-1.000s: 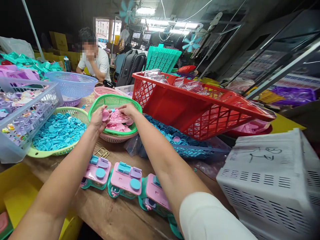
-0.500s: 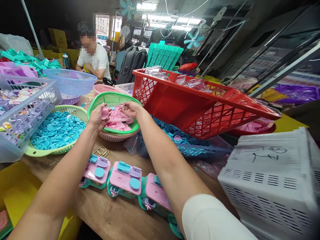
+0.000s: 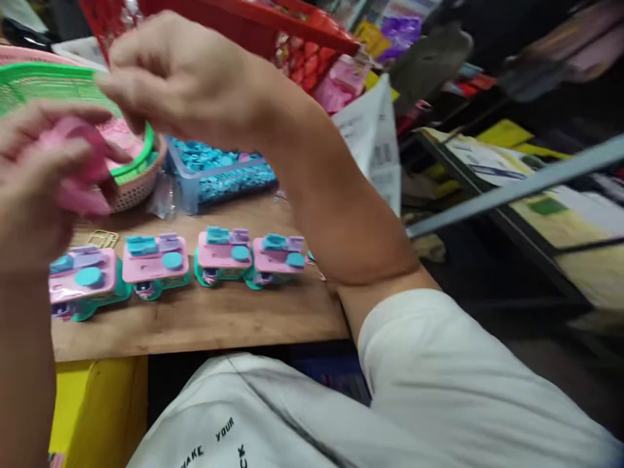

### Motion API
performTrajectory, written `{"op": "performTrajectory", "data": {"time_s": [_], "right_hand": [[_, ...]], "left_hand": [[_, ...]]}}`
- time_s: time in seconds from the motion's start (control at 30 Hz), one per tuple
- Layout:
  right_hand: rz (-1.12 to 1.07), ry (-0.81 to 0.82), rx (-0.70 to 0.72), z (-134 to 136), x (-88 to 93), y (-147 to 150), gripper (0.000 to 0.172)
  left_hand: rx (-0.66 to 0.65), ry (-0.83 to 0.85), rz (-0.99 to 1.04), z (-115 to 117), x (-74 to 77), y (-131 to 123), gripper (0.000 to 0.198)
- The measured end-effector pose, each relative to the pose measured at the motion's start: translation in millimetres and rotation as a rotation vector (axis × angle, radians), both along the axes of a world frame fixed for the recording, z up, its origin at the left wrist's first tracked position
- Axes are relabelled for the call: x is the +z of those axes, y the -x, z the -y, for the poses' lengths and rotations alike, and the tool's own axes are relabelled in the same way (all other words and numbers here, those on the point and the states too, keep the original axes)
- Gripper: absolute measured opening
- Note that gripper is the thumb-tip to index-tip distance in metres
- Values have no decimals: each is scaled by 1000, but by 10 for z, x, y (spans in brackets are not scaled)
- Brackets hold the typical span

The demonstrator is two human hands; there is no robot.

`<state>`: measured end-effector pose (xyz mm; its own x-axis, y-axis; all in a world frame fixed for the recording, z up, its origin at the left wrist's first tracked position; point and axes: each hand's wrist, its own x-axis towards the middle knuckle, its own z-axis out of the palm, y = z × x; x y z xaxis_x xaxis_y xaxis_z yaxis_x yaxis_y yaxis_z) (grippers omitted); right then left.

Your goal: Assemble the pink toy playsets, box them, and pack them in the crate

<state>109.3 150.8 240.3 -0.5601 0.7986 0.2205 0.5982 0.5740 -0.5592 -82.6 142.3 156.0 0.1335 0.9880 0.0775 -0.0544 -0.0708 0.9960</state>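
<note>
My left hand (image 3: 36, 172), blurred at the left edge, is closed around pink plastic pieces (image 3: 80, 153); at least one looks like a small round bowl. My right hand (image 3: 180, 81) is raised beside it, fingers curled together, and whatever lies between the fingertips is hidden. Behind both hands stands a green basket (image 3: 49, 81) with tiny pink parts (image 3: 119, 135) inside. Below them, a row of several pink-and-teal toy units (image 3: 156, 260) sits on the wooden table (image 3: 219, 318), each topped with blue and lilac pieces.
A translucent blue bin of blue parts (image 3: 195, 188) stands behind the row. The red crate (image 3: 234, 26) is at the back, a whitish crate (image 3: 375, 143) behind my right arm. A metal pole (image 3: 511, 188) slants across the right. Tan frame-like pieces (image 3: 103, 239) lie near the basket.
My view has swung right and down, so the baskets and crate appear farther left. Both hands have come out of the green basket toward me, the left keeping hold of pink pieces.
</note>
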Motion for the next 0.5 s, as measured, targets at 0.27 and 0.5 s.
{"op": "performTrajectory", "data": {"time_s": [0.27, 0.5], "right_hand": [[-54, 141, -565, 2262, -1858, -1654, 34], [-191, -147, -981, 2430, -2930, -2120, 28]], "left_hand": [[-843, -644, -600, 1205, -1491, -1620, 36], [-583, -942, -774, 1362, -2027, -2487, 50]]}}
